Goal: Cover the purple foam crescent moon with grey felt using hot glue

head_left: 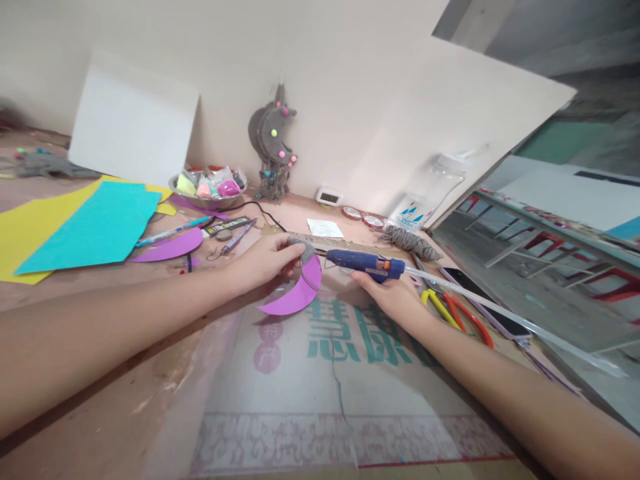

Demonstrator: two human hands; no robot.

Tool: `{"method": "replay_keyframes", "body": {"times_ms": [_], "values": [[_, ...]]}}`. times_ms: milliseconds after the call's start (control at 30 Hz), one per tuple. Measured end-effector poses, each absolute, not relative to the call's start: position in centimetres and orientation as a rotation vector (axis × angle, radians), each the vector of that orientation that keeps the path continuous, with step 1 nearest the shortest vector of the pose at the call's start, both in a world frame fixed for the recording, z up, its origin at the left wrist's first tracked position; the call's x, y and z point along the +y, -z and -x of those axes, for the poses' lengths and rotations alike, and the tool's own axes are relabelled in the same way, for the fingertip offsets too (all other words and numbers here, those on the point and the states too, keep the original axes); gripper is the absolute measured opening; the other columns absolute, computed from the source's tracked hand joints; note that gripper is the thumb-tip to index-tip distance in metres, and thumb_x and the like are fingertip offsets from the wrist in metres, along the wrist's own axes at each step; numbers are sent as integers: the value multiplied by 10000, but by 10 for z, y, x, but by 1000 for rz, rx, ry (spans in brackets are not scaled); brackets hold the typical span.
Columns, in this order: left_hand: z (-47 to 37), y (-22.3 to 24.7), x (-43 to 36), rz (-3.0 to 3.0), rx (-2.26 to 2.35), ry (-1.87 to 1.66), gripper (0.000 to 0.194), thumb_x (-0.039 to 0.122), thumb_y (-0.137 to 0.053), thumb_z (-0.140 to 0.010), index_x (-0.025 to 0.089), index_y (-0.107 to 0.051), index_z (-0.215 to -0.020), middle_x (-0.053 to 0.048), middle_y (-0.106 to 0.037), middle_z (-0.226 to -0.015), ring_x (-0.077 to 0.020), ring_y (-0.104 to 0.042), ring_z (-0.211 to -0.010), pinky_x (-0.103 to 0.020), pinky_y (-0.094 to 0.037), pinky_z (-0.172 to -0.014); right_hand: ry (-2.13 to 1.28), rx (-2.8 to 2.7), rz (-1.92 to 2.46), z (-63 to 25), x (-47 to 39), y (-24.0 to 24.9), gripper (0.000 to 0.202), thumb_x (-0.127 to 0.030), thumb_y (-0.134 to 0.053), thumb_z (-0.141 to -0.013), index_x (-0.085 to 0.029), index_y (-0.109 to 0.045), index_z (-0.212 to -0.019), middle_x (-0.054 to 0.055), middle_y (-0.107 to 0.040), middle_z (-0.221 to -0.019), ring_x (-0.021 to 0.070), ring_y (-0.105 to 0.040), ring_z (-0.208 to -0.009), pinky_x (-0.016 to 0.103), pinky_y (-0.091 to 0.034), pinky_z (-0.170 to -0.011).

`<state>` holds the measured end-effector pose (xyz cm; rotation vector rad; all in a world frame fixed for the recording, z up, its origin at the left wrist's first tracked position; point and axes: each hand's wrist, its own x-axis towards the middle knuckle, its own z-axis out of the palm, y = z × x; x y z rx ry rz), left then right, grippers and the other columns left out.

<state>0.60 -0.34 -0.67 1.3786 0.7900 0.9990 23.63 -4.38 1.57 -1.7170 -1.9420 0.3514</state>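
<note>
My left hand [276,261] pinches the upper end of a purple crescent moon cutout [298,295]. Grey yarn [304,251] is wrapped around that end, and a strand of it hangs along the inner curve. Closed around the handle of a blue glue gun [360,261] is my right hand [385,288]. The gun's nozzle points left, close to the yarn-covered tip; whether they touch I cannot tell. A long clear glue stick [505,313] sticks out of the gun's back. Beneath both hands lies a printed plastic sheet [280,400].
Yellow-handled and orange-handled scissors [463,313] and a phone [485,300] lie right. Behind are a grey yarn bundle [411,241], a clear bottle [433,190] and a small digital clock [329,196]. Left are a metal bowl [210,197] and cyan paper [97,227]. A decorated grey moon [273,133] hangs on the wall.
</note>
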Motion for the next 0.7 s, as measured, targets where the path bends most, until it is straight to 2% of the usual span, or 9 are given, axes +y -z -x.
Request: {"method": "replay_keyframes", "body": {"times_ms": [200,433,567,700], "values": [[-5,6,-3,-1386,798,-963,228,261,-504,-848,165,-456,-646,40,-490,-555,-44,-445,-448,-167,-311,-422,-275,-1958,1675,-238,-41,-13,414,-530,-521,-810,-264,-670,-1091,10,-677,-1114,273,-598,-1093,376,-472,-944],[-5,3,-5,-1363,824,-947,219,261,-511,-850,166,-457,-659,40,-485,-558,-44,-429,-454,-168,-315,-429,-294,-1941,1745,-239,-41,-12,427,-566,-507,-801,-256,-692,-1029,22,-695,-1064,279,-614,-1052,370,-485,-901],[-7,1,-7,-1328,830,-943,222,266,-515,-851,165,-461,-661,42,-473,-532,-46,-423,-455,-162,-303,-426,-283,-1936,1771,-240,-41,-14,419,-583,-491,-796,-231,-704,-873,29,-713,-846,250,-652,-851,343,-509,-765],[-7,0,-8,-1301,828,-963,223,266,-522,-845,168,-449,-659,42,-467,-538,-47,-412,-453,-164,-285,-418,-301,-1889,1721,-245,-37,-22,454,-577,-456,-822,-187,-635,-674,9,-614,-633,166,-576,-621,288,-469,-635]]}}
